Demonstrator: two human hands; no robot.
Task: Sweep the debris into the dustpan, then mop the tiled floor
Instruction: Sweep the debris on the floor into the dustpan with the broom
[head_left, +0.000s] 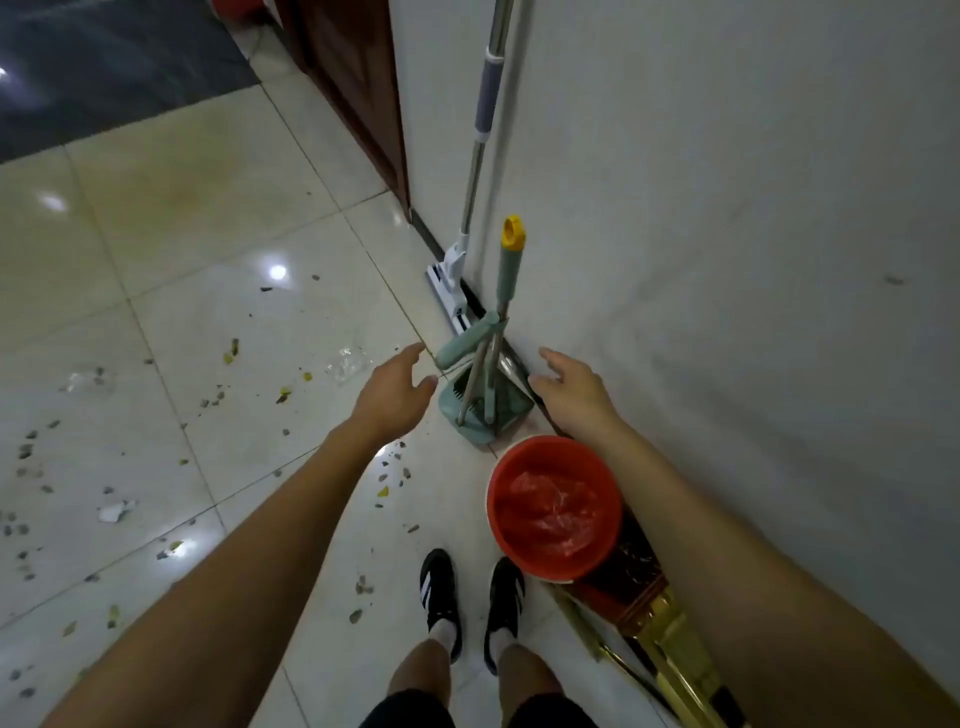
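Debris is lying scattered over the tiled floor, left of both hands. Left hand, its grip loose and empty, is hovering just beside the dustpan and broom; right hand, likewise empty, is flanking them by the wall.

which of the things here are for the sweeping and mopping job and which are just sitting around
For the job: broom and dustpan standing by the wall; mop leaning on the wall; debris scattered over the tiled floor; left hand and right hand, both open.

Just about: red bucket; wooden door.
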